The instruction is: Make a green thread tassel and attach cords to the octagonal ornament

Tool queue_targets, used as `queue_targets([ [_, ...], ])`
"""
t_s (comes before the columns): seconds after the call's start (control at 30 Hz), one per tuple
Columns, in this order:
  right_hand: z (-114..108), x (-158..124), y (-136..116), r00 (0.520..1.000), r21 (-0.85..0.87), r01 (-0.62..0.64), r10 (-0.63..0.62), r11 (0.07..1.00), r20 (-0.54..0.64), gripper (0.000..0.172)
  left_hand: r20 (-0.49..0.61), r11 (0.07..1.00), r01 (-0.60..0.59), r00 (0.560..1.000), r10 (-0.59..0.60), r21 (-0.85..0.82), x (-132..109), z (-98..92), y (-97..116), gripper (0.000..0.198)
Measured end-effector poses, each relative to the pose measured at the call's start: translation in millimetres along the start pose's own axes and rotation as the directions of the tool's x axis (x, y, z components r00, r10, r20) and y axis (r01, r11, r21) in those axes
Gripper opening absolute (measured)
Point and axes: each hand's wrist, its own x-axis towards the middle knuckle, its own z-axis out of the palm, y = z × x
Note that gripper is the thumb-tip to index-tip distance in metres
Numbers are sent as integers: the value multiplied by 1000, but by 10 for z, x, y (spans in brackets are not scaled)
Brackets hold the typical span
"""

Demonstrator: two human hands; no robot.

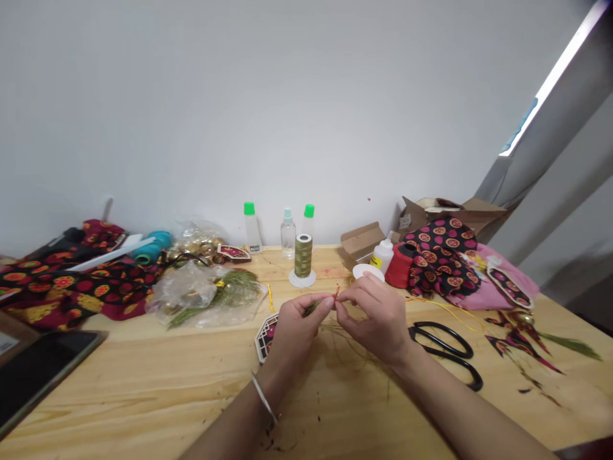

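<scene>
My left hand (pixel 297 322) and my right hand (pixel 376 313) meet above the middle of the table. Both are closed, fingertips nearly touching, pinching a thin red cord (pixel 337 292) whose end sticks up between them. Fine olive threads (pixel 342 335) spread below the fingers; what they are fixed to is hidden. Partly behind my left wrist lies a pale-framed ornament (pixel 262 342) with patterned cloth inside. Black-handled scissors (pixel 445 350) lie beside my right forearm. Beyond my hands, an olive thread spool (pixel 303 257) stands upright on its white base.
Glue bottles (pixel 253 231) and a clear bottle (pixel 288 236) stand by the wall. On the left are patterned cloth (pixel 62 281), a phone (pixel 48 370) and a plastic bag (pixel 191 291) with green tassels. At right sit a white bottle (pixel 382 257), red thread (pixel 400 265) and cardboard boxes (pixel 366 243).
</scene>
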Motion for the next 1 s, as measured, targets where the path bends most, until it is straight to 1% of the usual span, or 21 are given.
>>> queue_targets([
  [0.1, 11, 0, -9, 997, 54, -72, 72, 996, 2, 9, 48, 999, 18, 999, -20, 46, 9, -15, -14, 25],
  [0.2, 17, 2, -8, 992, 126, -129, 129, 984, 13, 8, 47, 997, 7, 999, -10, 70, 9, -20, -13, 23],
  [0.33, 22, 3, 8, 986, 202, -167, 163, 965, 35, 9, 55, 995, -49, 998, 45, 83, 22, -15, -21, 20],
  [0.5, 19, 0, 20, 973, 268, -232, 216, 935, 86, 10, 34, 991, -59, 998, 55, 118, 42, -33, -46, 21],
  [0.6, 22, -4, 31, 963, 315, -266, 234, 911, 136, 9, 43, 988, -69, 997, 64, 138, 38, -53, -41, 21],
  [0.7, 35, -12, 45, 957, 355, -281, 231, 892, 177, 8, 41, 987, -59, 998, 53, 151, 30, -63, -21, 23],
  [0.77, 43, -17, 52, 957, 375, -281, 227, 883, 181, 7, 23, 989, -52, 999, 49, 137, 26, -61, -2, 23],
  [0.9, 36, -14, 57, 964, 365, -258, 214, 894, 157, 6, -14, 997, -16, 1000, 18, 81, 17, -47, 40, 22],
  [1.0, 25, -4, 58, 973, 336, -225, 192, 915, 129, 6, -15, 998, 18, 1000, -18, 52, 7, -37, 63, 22],
])
